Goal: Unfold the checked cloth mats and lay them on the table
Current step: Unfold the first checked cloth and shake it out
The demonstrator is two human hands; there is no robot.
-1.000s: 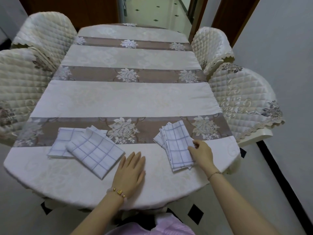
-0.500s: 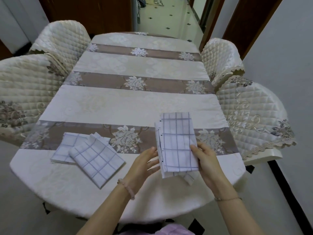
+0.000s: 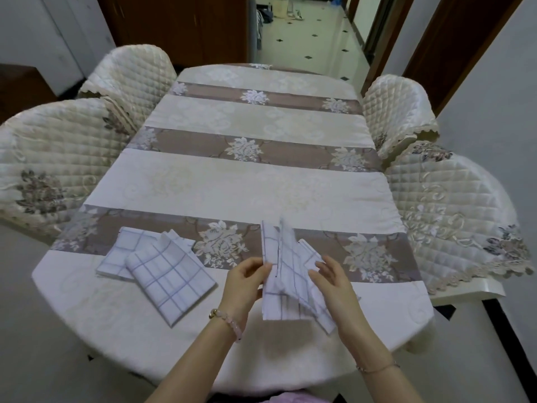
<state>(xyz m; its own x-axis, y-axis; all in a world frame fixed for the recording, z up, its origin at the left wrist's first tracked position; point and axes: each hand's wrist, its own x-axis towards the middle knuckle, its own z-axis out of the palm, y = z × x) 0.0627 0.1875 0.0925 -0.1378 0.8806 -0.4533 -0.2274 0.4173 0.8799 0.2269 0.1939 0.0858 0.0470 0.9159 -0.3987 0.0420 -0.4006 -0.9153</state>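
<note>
Fabric is fanning open between the two hands. A checked cloth mat (image 3: 286, 286), white with thin blue-grey lines, is being held up off the near right part of the surface (image 3: 174, 353). Its folded layers are standing apart at the top and hanging loose at the bottom.

The left hand (image 3: 244, 283) is gripping the mat's left edge, its fingers (image 3: 263, 269) curling round the outer layer. The right hand (image 3: 337, 286) is holding the right side, its fingers (image 3: 324, 264) curving onto the layers there and keeping them lifted. A beaded bracelet (image 3: 229, 321) is sitting on the left wrist and a thin chain (image 3: 377, 367) on the right.

Two more mats are lying folded on the near left of the surface, well apart from the held one. The nearer folded mat (image 3: 171, 283) is resting at an angle and overlapping a corner of the farther folded mat (image 3: 125, 251).

A tablecloth (image 3: 247, 181) in cream and brown bands with pale flowers is covering the whole surface. Quilted chairs are standing pushed in along both long sides: the near left chair (image 3: 58, 170), the far left chair (image 3: 130, 74), the near right chair (image 3: 453, 205) and the far right chair (image 3: 398, 109).
</note>
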